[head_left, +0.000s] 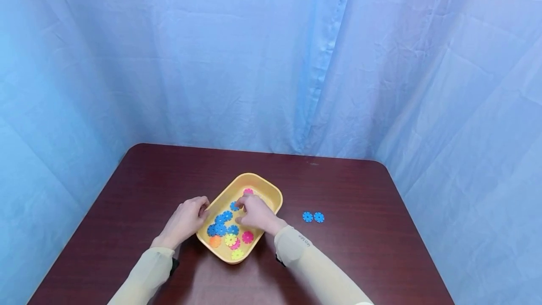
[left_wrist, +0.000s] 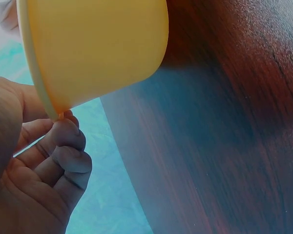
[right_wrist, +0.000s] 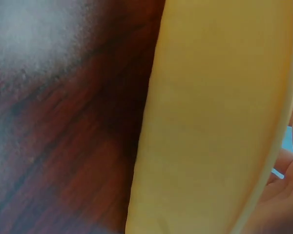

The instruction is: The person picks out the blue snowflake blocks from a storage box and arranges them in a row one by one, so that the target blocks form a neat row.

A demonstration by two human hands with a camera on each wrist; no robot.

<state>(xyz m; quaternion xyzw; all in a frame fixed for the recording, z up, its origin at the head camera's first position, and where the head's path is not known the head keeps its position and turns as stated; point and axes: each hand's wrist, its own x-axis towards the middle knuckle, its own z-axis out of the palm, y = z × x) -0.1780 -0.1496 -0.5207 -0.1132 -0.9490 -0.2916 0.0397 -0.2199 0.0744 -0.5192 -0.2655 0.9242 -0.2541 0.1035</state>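
Observation:
A yellow plastic tray (head_left: 271, 191) with a raised rim sits at an angle on the table, holding several flower-shaped notched discs. My left hand (head_left: 188, 220) pinches its left rim; in the left wrist view the thumb and curled fingers (left_wrist: 68, 134) meet at that edge. Inside the tray is my right hand (head_left: 256, 213), thumb and index finger apart, near a blue disc (head_left: 235, 206). A pink disc (head_left: 248, 191) is partly covered by this hand. The right wrist view shows mostly the tray's outer wall (right_wrist: 210, 117), with part of the hand (right_wrist: 283, 195) behind the rim.
Two blue discs (head_left: 313, 217) lie side by side on the dark wooden table (head_left: 351, 258), right of the tray. Orange (head_left: 215, 241), yellow (head_left: 237, 254) and pink discs (head_left: 247, 237) lie at the tray's near end. Light blue curtains (head_left: 237, 60) surround the table's back and sides.

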